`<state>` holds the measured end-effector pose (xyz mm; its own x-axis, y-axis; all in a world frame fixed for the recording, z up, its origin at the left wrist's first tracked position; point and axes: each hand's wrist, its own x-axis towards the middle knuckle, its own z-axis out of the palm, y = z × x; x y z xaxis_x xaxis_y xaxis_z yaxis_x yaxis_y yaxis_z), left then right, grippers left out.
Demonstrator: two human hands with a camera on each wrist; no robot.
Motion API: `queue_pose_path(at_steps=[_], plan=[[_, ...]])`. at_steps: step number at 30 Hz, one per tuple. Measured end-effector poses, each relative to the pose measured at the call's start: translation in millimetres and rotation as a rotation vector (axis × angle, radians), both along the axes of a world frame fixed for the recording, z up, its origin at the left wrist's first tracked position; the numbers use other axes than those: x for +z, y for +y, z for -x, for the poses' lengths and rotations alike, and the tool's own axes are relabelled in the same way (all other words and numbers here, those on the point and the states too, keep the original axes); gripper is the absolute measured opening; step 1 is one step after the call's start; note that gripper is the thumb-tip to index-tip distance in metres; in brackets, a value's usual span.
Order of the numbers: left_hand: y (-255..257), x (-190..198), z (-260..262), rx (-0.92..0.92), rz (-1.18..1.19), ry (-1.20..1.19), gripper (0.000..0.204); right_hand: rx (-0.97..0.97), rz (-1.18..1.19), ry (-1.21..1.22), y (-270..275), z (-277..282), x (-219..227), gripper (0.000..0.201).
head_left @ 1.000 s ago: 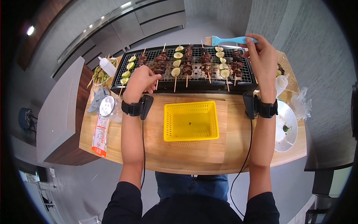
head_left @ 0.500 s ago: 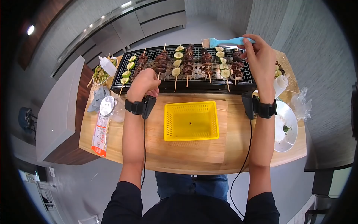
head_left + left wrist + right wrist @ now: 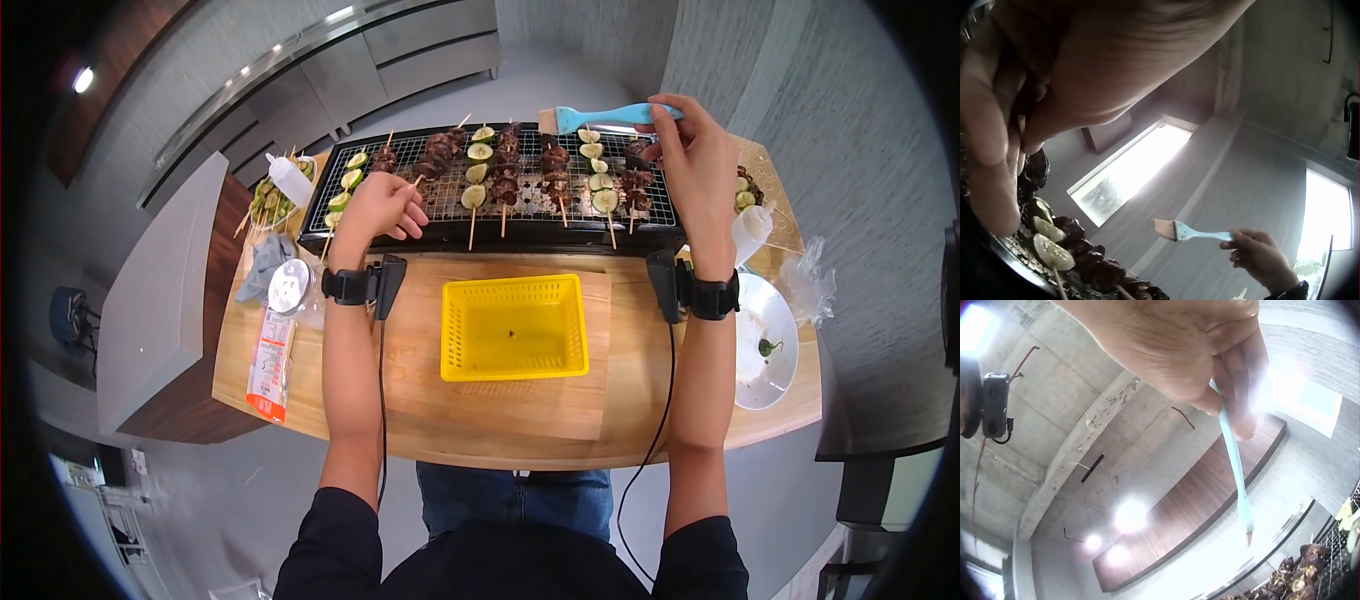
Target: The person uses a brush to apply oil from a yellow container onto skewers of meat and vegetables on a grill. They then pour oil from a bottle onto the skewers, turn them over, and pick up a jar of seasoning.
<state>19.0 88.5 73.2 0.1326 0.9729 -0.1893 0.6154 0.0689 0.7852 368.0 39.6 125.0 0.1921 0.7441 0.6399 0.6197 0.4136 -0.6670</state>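
In the head view my left hand (image 3: 383, 210) is over the front left of the black grill (image 3: 560, 238). Its thumb and fingers pinch the stick end of a meat skewer (image 3: 440, 152), which slants across the wire grate. The left wrist view shows the pale stick tip between thumb and finger. Above the grill's right end, my right hand (image 3: 697, 170) grips the light-blue handle of a basting brush (image 3: 600, 118). Its bristles point left, over the grill's far edge. Other meat skewers (image 3: 505, 170) and sliced green vegetable skewers (image 3: 475, 175) lie side by side on the grate.
A yellow basket (image 3: 515, 328) sits on the wooden table in front of the grill. To the left are a lidded jar (image 3: 290, 287), a packet (image 3: 268, 365) and a squeeze bottle (image 3: 288, 180). A white plate (image 3: 768, 350) and another bottle (image 3: 752, 228) stand at the right.
The left hand has shifted left, swinging the meat skewer from nearly upright to a slant, its far end now further right. The brush has moved slightly left in the right hand.
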Motion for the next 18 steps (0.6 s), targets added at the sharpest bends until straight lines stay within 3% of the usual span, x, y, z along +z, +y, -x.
queue_pose_path(at_steps=[7, 18], plan=[[-18.1, 25.7, 3.3, -0.039, -0.15, -0.151, 0.029, -0.01, -0.005, 0.044, -1.9, -0.2, 2.0, 0.02], [-33.0, 36.5, -14.7, -0.164, -0.128, -0.183, 0.028, 0.022, -0.073, 0.11, -4.8, 2.7, 4.4, 0.02]])
